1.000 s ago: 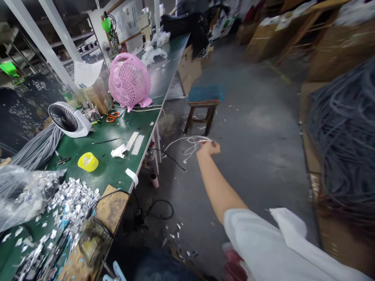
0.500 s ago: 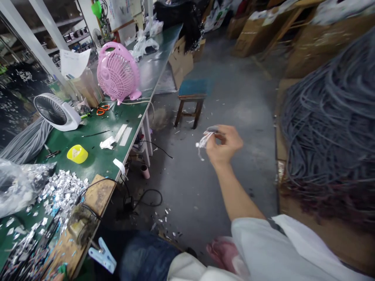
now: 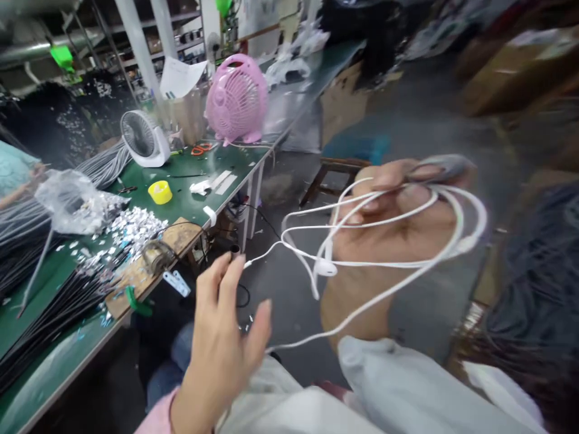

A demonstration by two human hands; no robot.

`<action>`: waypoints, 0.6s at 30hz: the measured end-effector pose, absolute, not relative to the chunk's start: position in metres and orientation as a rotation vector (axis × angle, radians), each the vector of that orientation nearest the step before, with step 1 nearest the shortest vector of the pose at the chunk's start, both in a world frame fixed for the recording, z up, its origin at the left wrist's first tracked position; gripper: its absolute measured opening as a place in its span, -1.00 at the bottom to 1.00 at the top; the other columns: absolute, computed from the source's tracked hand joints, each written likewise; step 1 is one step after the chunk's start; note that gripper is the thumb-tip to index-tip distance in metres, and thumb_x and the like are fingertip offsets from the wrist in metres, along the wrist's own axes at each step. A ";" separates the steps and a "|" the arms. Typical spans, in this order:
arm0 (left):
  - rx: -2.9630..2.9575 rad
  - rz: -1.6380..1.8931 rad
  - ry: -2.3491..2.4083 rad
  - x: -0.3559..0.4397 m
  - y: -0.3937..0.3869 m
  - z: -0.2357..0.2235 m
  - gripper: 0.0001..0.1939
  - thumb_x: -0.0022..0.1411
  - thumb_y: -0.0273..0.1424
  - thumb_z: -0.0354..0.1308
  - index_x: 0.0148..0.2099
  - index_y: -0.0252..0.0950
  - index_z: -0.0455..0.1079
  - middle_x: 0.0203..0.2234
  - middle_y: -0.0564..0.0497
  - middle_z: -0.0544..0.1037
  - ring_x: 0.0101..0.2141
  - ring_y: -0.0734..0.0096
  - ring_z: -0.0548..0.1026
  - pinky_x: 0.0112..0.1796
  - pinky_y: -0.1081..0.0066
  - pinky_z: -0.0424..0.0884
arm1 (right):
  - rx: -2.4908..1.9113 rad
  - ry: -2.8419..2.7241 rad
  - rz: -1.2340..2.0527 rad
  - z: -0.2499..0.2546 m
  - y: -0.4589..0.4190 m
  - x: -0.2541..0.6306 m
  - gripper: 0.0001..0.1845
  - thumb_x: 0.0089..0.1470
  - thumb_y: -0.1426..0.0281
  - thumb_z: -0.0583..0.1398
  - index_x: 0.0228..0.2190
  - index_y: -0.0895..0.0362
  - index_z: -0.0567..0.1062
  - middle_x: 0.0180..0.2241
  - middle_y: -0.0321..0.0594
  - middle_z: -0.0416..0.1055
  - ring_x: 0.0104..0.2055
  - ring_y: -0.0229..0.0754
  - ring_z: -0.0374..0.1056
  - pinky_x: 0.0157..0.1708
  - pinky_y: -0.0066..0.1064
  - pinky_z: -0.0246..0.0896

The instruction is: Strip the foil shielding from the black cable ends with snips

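Note:
White earphones (image 3: 326,267) with their thin cable hang in loose loops close to the camera. My right hand (image 3: 398,223) is closed round the upper part of the loops, and an earbud dangles beside the wrist. Something grey covers a fingertip of that hand. To the left, my left hand (image 3: 224,325) is raised with thumb and fingers apart. A small white end of the cable meets its fingertips, without a visible grip. Another cable strand runs down behind its thumb.
Along the left, a green table (image 3: 181,208) bears a pink fan (image 3: 237,99), a white fan (image 3: 143,138), yellow tape (image 3: 160,192), silver scraps (image 3: 136,232) and black cables (image 3: 49,325). A co-worker's sleeve (image 3: 15,172) shows far left. Behind my right hand stands a stool (image 3: 355,147); grey cable coils (image 3: 534,283) lie right.
My right hand has come much closer to the camera with the earphones, whose loops now spread out. My left hand has entered from below. The view has swung, so the table shows more.

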State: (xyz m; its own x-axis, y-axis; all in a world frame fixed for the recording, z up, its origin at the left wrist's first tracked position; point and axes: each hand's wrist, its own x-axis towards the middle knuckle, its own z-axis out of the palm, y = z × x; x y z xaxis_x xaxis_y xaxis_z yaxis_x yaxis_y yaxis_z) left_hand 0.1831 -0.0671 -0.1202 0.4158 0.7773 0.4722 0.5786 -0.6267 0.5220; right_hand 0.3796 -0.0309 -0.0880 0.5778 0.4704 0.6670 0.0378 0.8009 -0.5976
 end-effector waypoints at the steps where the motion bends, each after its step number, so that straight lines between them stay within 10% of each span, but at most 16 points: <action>1: 2.367 0.992 1.156 0.191 -0.061 -0.121 -0.43 0.17 -0.31 0.11 0.22 -0.25 0.13 0.11 -0.12 0.29 0.09 0.22 0.27 0.04 0.27 0.28 | -0.569 -0.928 0.408 -0.084 -0.033 0.370 -0.71 -0.17 0.33 0.20 -0.53 0.10 0.13 -0.54 -0.40 0.08 -0.61 -0.45 0.08 -0.75 -0.69 0.04; 4: 1.932 0.627 1.038 0.187 -0.048 -0.119 -0.70 0.24 -0.27 0.02 -0.11 -0.34 0.43 -0.43 0.00 0.50 -0.41 0.41 0.46 -0.40 0.49 0.37 | -0.393 -0.871 0.701 -0.078 -0.031 0.348 -0.73 -0.25 0.37 0.22 -0.50 0.07 0.19 -0.53 -0.39 0.03 -0.61 -0.44 -0.07 -0.79 -0.71 -0.12; 7: 1.843 0.661 1.113 0.156 -0.050 -0.110 -0.67 0.27 -0.24 -0.04 -0.29 -0.34 0.46 -0.67 0.14 0.27 -0.62 0.60 0.21 -0.59 0.58 0.11 | -0.234 -0.745 0.942 -0.082 -0.025 0.336 -0.75 -0.31 0.42 0.20 -0.46 0.06 0.27 -0.54 -0.40 0.03 -0.62 -0.43 -0.13 -0.83 -0.74 -0.21; 18: 2.230 0.865 1.501 0.115 -0.119 -0.130 -0.74 0.20 -0.43 0.06 -0.05 -0.31 0.37 -0.13 -0.12 0.44 -0.13 0.34 0.41 -0.11 0.39 0.32 | -0.514 -0.593 1.040 -0.155 -0.055 0.265 -0.89 -0.26 0.42 0.18 -0.52 0.10 0.36 -0.46 -0.29 0.27 -0.45 -0.31 0.24 -0.46 -0.45 0.30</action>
